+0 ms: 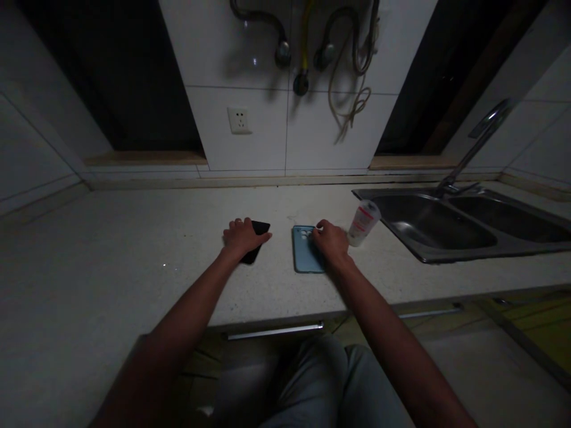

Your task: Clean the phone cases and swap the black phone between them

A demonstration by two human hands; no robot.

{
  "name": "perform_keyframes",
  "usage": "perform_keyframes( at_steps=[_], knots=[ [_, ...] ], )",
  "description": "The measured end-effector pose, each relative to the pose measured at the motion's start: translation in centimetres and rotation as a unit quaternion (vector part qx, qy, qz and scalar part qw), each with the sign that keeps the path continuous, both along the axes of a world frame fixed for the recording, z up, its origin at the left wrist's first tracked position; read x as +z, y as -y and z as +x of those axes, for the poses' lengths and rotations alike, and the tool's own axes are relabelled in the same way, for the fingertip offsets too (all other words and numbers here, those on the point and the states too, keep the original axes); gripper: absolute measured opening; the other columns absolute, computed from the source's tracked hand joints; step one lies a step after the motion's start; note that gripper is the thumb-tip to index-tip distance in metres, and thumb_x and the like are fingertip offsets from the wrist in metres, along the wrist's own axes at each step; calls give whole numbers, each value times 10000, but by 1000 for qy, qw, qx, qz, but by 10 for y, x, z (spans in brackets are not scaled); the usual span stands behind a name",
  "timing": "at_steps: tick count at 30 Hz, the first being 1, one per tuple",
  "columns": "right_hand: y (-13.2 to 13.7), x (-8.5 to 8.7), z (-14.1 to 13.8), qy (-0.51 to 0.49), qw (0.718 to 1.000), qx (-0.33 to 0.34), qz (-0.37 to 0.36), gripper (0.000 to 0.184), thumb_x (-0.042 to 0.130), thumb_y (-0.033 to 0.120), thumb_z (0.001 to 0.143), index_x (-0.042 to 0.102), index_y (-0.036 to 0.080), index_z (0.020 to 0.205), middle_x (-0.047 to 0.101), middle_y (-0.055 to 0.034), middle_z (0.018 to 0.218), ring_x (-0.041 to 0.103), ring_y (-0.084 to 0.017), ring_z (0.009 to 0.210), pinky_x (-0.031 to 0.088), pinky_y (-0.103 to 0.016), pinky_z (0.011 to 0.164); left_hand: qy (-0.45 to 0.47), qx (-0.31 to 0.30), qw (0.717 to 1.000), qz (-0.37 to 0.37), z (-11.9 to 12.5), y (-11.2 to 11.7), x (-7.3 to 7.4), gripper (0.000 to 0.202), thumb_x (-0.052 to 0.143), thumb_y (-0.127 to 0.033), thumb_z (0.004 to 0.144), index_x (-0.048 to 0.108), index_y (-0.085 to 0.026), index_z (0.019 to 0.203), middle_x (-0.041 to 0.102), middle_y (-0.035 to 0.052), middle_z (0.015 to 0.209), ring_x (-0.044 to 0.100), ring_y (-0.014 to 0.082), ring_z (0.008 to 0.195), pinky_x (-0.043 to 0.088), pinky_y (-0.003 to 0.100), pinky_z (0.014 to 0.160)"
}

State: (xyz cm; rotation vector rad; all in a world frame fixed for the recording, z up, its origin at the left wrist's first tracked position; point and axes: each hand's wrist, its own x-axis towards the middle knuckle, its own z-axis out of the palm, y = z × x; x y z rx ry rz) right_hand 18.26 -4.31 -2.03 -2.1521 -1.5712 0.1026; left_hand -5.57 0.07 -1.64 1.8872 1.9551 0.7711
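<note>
A black phone (251, 256) lies slanted on the pale countertop, partly covered by my left hand (239, 238). That hand grips it across its width, thumb over the right edge. To the right is a light blue phone case (306, 257) with camera cutouts near its top. My right hand (332, 241) holds the case by its right side, fingers curled at the upper right corner. Just beyond that hand, a clear plastic cup (364, 222) with red print leans to the right, its base close to my knuckles.
A double steel sink (428, 257) with a tall faucet (475, 142) is set into the counter (134, 249) at right. On the tiled wall are a socket (239, 120), hoses and a hanging cord (357, 104). Drawer handles (274, 331) run below the front edge.
</note>
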Motion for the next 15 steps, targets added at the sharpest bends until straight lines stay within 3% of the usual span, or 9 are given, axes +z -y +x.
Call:
perform_keyframes(
  at_steps=[5,9,12,15],
  knots=[
    [-2,0,-1,-45,998,37,26,321,517,387,913,701,222,1117,753,-116,941,689,-272,916,479,-344,759,157,15,987,-27,-3,-2,5,471,870,-350,492,456,-238,686,606,209,1113,321,487,1385,380,498,1031],
    [-2,-1,-2,-106,990,72,64,292,536,400,900,715,232,1057,750,-79,931,674,-237,887,471,-314,762,229,56,970,-61,-3,-4,8,551,891,-176,425,376,-248,609,658,161,984,381,457,1371,393,461,1023],
    [-2,-2,-2,-130,982,105,87,284,538,384,890,716,220,1038,741,-69,898,659,-225,850,462,-306,759,221,49,972,-58,-4,-4,9,586,926,-133,335,434,-244,632,683,121,887,544,432,1216,450,438,943],
    [-3,-3,-2,-167,969,140,114,296,531,402,881,711,204,1008,726,-58,857,639,-210,796,458,-308,754,298,-20,948,-110,-1,-1,10,477,927,-145,385,562,-215,684,679,76,704,676,333,874,511,388,764]
  ],
)
